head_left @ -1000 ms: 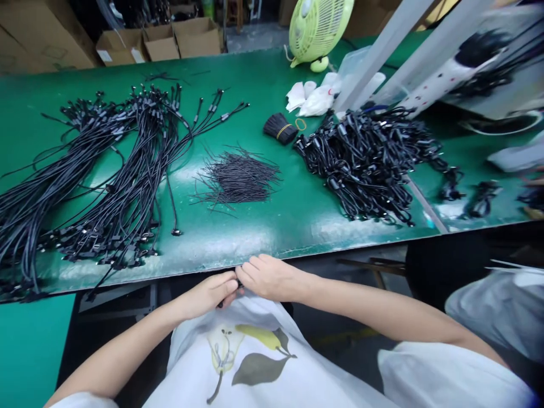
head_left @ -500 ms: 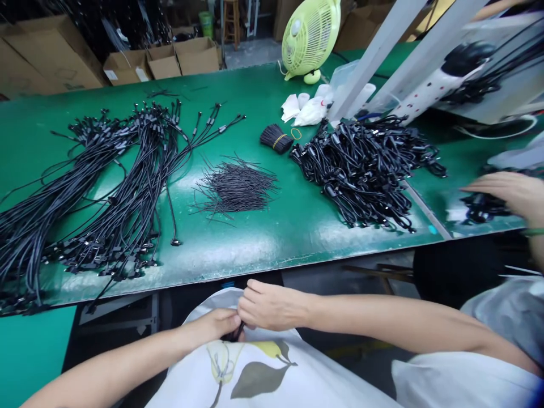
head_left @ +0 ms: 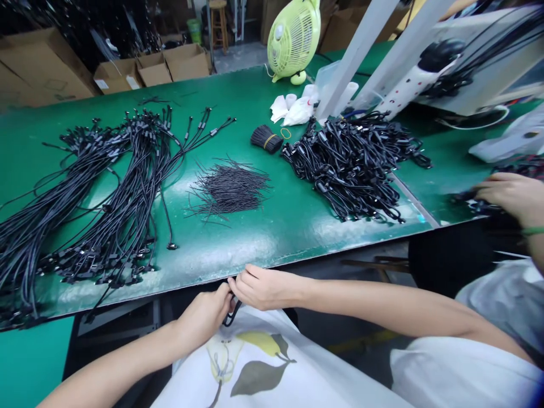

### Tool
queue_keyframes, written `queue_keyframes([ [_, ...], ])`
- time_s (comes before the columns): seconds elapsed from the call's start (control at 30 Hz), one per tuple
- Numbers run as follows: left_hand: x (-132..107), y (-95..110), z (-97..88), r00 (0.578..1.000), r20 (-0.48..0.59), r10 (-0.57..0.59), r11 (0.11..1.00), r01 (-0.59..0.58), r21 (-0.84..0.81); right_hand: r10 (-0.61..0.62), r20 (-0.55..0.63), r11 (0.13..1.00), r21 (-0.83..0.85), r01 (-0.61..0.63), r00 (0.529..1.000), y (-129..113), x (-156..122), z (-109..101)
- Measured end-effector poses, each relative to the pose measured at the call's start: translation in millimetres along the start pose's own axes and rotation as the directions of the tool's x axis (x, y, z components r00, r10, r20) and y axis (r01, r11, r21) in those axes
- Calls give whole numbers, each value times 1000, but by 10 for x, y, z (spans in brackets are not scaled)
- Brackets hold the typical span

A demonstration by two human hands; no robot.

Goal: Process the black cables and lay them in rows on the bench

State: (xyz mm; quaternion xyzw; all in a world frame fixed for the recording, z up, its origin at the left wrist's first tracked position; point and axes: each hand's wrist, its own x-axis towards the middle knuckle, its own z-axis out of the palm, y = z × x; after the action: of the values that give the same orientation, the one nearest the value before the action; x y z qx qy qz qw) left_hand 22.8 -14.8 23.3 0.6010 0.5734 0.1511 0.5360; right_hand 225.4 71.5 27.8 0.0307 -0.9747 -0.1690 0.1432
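Between my two hands, just over the table's front edge, is a black cable (head_left: 230, 318) folded into a loop. My left hand (head_left: 204, 317) is closed round it, and the loop hangs below the fingers. Touching it from the right, my right hand (head_left: 258, 288) pinches the upper part of the same cable. The fingertips hide most of the bundle. On the green table (head_left: 199, 249) beyond my hands lies a loose heap of short black ties (head_left: 232, 187). Long straight cables (head_left: 131, 187) are spread at the left, and a pile of folded cables (head_left: 348, 164) lies at the right.
A banded bundle of ties (head_left: 266, 139) lies near a yellow rubber band (head_left: 285, 133). A green fan (head_left: 293, 42) and white crumpled packaging (head_left: 297, 109) stand behind. Cardboard boxes (head_left: 187, 62) line the far side. A co-worker's hand (head_left: 510, 195) handles cables at the far right.
Both my hands have risen slightly and moved a little left with the cable, whose loop now shows more below the fingers. The camera view has shifted. The co-worker's hand has moved.
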Motion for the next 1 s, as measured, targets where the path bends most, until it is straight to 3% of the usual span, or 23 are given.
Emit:
queue_keyframes([
  [0.1, 45, 70, -143, 981, 176, 80, 974, -39, -224, -10, -34, 1000, 11, 10, 999, 39, 8, -22],
  [0.2, 85, 86, -263, 940, 337, 55, 865, 123, -486, -22, -58, 997, 75, 26, 998, 89, 14, -64],
  [0.37, 128, -18, -205, 879, 467, -99, 493, 451, -744, 44, 12, 963, 266, -46, 999, 210, -7, 27],
  [0.43, 136, -27, -156, 846, 529, -63, 341, 517, -785, 63, 27, 936, 345, -69, 998, 254, -13, 111],
  [0.5, 129, 10, -132, 813, 583, 17, 274, 557, -784, 92, 33, 910, 402, -98, 995, 279, -8, 155],
  [0.57, 105, 71, -133, 796, 598, 94, 313, 547, -776, 128, 43, 878, 460, -134, 991, 286, 11, 146],
  [0.63, 76, 122, -148, 802, 584, 126, 438, 483, -758, 152, 60, 848, 504, -161, 987, 273, 33, 103],
  [0.77, 52, 129, -178, 879, 475, 35, 755, 288, -589, 108, 108, 917, 372, -141, 988, 181, 39, 21],
  [0.83, 58, 98, -194, 902, 431, -2, 861, 221, -459, 99, 117, 944, 303, -131, 988, 130, 24, 4],
  [1.0, 55, 69, -230, 929, 367, 38, 964, 63, -260, 145, 93, 894, 414, -171, 985, 94, 22, -17],
])
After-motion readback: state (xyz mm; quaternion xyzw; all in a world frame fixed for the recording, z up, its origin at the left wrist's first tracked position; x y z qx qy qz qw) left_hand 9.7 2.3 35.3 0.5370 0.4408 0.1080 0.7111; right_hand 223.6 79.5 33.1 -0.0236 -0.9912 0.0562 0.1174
